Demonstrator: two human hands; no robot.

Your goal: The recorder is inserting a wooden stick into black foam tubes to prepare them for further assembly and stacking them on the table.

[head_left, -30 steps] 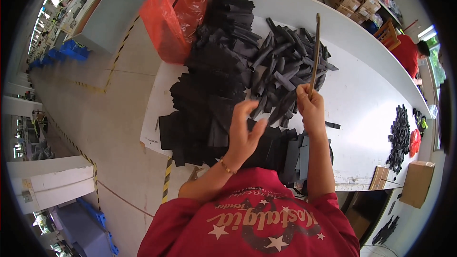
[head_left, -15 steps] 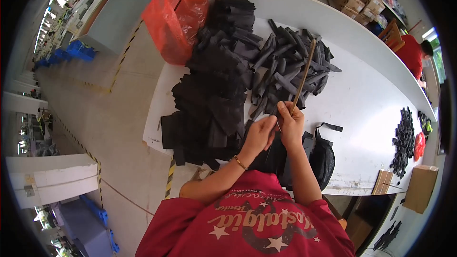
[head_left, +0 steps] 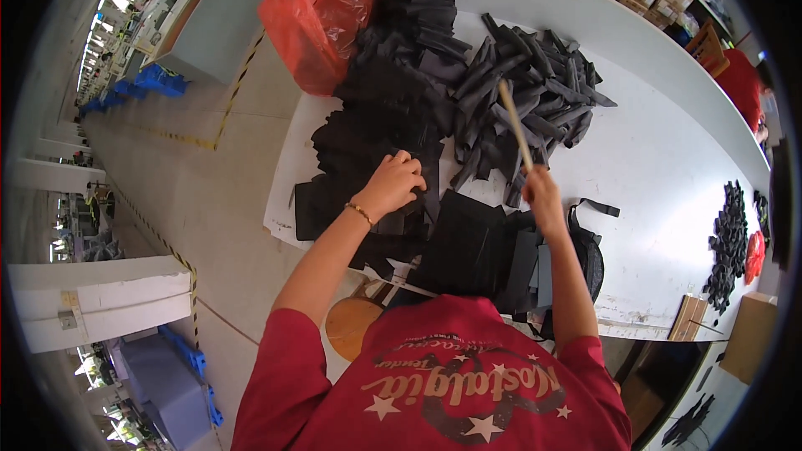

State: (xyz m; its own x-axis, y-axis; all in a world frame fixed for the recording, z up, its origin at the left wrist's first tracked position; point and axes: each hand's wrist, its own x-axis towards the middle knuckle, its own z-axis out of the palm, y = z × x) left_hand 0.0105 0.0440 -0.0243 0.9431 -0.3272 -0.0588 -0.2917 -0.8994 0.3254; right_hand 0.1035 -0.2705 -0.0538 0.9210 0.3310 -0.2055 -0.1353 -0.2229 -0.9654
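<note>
My right hand [head_left: 543, 199] is closed around the lower end of a long, thin tan stick [head_left: 516, 125]. The stick slants up and away, over a loose heap of rolled or folded black fabric strips [head_left: 543, 83]. My left hand [head_left: 393, 185] is at the large pile of flat black fabric pieces [head_left: 363, 150] on the left of the table. Its fingers are bent and slightly apart, with the tips at the fabric and nothing visible held. Nearer me, between my forearms, lie a flat black sheet of material [head_left: 459, 238] and dark grey pieces [head_left: 526, 263].
A red plastic bag [head_left: 317, 25] stands at the pile's far left. Right of my right forearm lies a black mesh item with a strap [head_left: 589, 250]. More black pieces [head_left: 727, 242] are on the white table [head_left: 660, 167], which has a raised back edge. A round stool [head_left: 355, 327] is below.
My left hand has left the right hand and moved left to the flat pile. The right hand has shifted slightly right, and the stick now tilts leftward. The whole view has shifted slightly.
</note>
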